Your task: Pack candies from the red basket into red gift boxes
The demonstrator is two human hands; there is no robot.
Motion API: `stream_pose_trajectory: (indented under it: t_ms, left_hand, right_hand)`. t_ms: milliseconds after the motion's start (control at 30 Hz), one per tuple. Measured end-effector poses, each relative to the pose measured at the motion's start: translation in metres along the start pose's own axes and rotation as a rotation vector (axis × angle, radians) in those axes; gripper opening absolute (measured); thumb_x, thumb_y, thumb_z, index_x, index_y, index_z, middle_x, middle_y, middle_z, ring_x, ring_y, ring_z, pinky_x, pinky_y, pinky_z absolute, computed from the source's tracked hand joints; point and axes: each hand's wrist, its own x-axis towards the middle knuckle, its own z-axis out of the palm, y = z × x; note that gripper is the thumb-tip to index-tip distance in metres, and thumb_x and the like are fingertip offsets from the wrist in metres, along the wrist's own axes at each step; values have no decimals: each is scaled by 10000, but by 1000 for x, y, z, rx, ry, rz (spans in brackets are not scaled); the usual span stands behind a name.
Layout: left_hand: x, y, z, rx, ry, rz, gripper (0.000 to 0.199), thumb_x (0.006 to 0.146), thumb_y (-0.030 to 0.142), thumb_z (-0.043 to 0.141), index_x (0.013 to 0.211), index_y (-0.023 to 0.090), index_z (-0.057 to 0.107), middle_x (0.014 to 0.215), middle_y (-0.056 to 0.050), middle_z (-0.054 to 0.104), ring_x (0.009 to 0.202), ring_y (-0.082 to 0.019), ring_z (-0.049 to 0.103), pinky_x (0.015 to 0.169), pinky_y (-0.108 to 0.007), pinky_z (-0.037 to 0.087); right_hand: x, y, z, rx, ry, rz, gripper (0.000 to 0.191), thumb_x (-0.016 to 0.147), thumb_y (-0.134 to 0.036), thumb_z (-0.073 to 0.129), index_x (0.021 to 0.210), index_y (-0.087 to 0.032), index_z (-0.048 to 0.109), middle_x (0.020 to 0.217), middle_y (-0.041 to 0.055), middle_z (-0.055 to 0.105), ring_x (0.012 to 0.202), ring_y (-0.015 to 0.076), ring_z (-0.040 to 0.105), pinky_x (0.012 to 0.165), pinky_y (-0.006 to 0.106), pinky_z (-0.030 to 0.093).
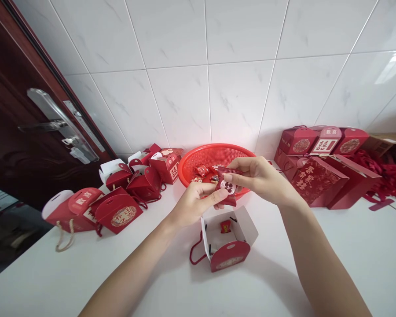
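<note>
The left hand (198,201) and right hand (260,179) pinch a glossy dark-red wrapped packet (230,187) between a round red plastic basket (185,170) and an open red-and-white cardboard box (231,259), its film probably light and slippery, its contents perhaps crushable, so the crimped ends seem the safest hold

the view is bright overall, with white glare streaking the tiled wall (237,97) at upper right, a faint red glow on the tiles behind the basket (198,154), and a soft shadow on the tabletop (350,246) between the open box (231,259) and the right forearm (317,251). the door (9,101) at left is dim. wide-angle distortion slants the tile lines and stretches the edges, the far right looking softer.
</note>
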Motion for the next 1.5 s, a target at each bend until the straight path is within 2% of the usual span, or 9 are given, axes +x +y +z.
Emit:
stream_pose_trajectory:
  t_ms: [133, 300, 600, 767, 933, 1133, 1267, 1500]
  left_hand:
    - [0, 1, 1, 35, 28, 6, 311, 867, 422, 709, 770, 132, 764, 703, -36, 688, 643, -129, 596, 641, -265, 536]
    - [0, 3, 2, 60, 26, 3, 335, 869, 432, 699, 727, 135, 759, 675, -34, 675, 637, -137, 609, 642, -271, 551]
    - [-1, 5, 5, 54, 27, -6, 369, 868, 453, 695, 692, 135, 753, 656, -39, 681, 647, -149, 626, 655, -278, 551]
    - [0, 0, 5, -37, 13, -9, 340, 874, 447, 689, 756, 135, 754, 740, -52, 700, 702, -157, 630, 669, -280, 539]
    - [1, -4, 6, -61, -10, -59, 376, 812, 494, 742, 753, 124, 717, 745, -45, 666, 723, -154, 618, 730, -299, 540]
    - [1, -1, 8, -39, 39, -87, 378, 764, 497, 780, 684, 141, 679, 686, -24, 642, 637, -135, 601, 676, -287, 545]
    - [1, 1, 7, -6, 41, -78, 375, 780, 472, 770, 634, 143, 664, 655, -20, 641, 631, -136, 607, 664, -279, 541]
    - [0, -2, 9, -15, 77, -52, 344, 777, 466, 772, 710, 138, 692, 688, -21, 658, 631, -134, 604, 641, -268, 534]
  right_hand:
    - [0, 0, -2, 15, -46, 18, 274, 853, -436, 726, 882, -166, 688, 824, 39, 696, 751, 156, 646, 667, 268, 524]
    - [1, 1, -2, 11, -42, 30, 339, 818, -498, 746, 821, -166, 678, 765, 35, 677, 716, 161, 643, 636, 276, 523]
    - [2, 2, -1, -6, -36, 8, 322, 827, -478, 744, 811, -163, 679, 750, 26, 668, 699, 147, 625, 608, 261, 494]
    - [2, 3, 1, -8, -20, 2, 301, 843, -451, 731, 801, -160, 672, 736, 30, 676, 679, 145, 629, 594, 256, 498]
    - [2, 3, 4, -1, 3, -24, 257, 852, -407, 722, 780, -168, 662, 750, 38, 705, 685, 162, 664, 585, 262, 509]
    - [3, 2, 5, -9, 8, -25, 264, 844, -429, 723, 788, -177, 668, 766, 42, 715, 702, 174, 683, 616, 280, 542]
    - [3, 3, 4, 11, -5, -13, 265, 842, -428, 727, 799, -173, 670, 760, 38, 709, 700, 171, 682, 628, 283, 547]
    - [2, 5, -1, 90, -33, -9, 283, 866, -466, 699, 859, -184, 678, 792, 36, 713, 730, 172, 685, 692, 301, 565]
